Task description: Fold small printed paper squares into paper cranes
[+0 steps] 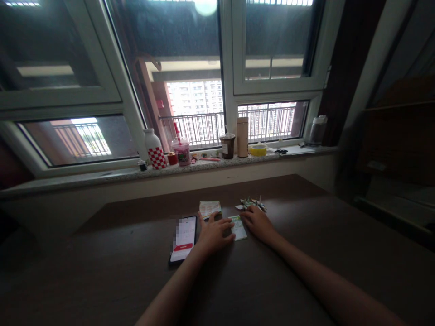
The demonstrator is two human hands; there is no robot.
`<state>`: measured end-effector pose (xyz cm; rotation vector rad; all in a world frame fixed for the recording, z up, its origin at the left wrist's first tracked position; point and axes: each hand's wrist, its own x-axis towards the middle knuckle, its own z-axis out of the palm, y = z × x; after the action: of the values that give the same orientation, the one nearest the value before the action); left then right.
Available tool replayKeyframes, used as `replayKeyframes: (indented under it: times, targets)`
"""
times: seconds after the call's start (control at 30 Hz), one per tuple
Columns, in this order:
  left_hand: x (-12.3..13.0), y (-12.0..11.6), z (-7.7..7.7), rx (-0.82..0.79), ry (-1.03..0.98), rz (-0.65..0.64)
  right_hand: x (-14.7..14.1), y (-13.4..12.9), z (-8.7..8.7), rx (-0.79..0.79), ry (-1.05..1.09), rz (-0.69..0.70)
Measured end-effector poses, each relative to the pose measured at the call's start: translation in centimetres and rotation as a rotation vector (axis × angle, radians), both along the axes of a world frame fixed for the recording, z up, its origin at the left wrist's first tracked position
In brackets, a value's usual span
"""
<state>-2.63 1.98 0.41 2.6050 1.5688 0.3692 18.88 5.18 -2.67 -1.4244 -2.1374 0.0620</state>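
Observation:
A small printed paper sheet (239, 230), white with green, lies on the table between my hands. My left hand (212, 233) is spread open, its fingertips at the sheet's left edge. The thumb side of that hand is by a second stack of printed paper slips (209, 208) in white, orange and green. My right hand (260, 222) has its fingers stretched loosely to the sheet's upper right corner; I see nothing gripped in it. Just beyond that hand sits a small heap of pointed folded paper pieces (252, 203), partly covered by it.
A phone (183, 240) with a lit screen lies left of my left hand on the dark table (136, 280). On the windowsill stand a checkered bottle (155, 149), a pink cup (182, 151), a brown drink cup (227, 146), a tan flask (242, 137), yellow tape (258, 150) and scissors (281, 151).

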Motion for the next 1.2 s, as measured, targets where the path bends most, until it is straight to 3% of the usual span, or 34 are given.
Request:
replayKeyframes:
  times: [0.13, 0.47, 1.2]
  targets:
    - [0.0, -0.4, 0.4, -0.016, -0.004, -0.004, 0.3, 0.4, -0.4, -0.014, 0.089, 0.071]
    - [0.1, -0.2, 0.1, 0.013, 0.02, 0.005, 0.1, 0.7, 0.2, -0.1, 0.107, 0.01]
    - [0.4, -0.3, 0.2, 0.039, -0.009, 0.017, 2.5, -0.7, 1.5, -0.333, 0.011, 0.27]
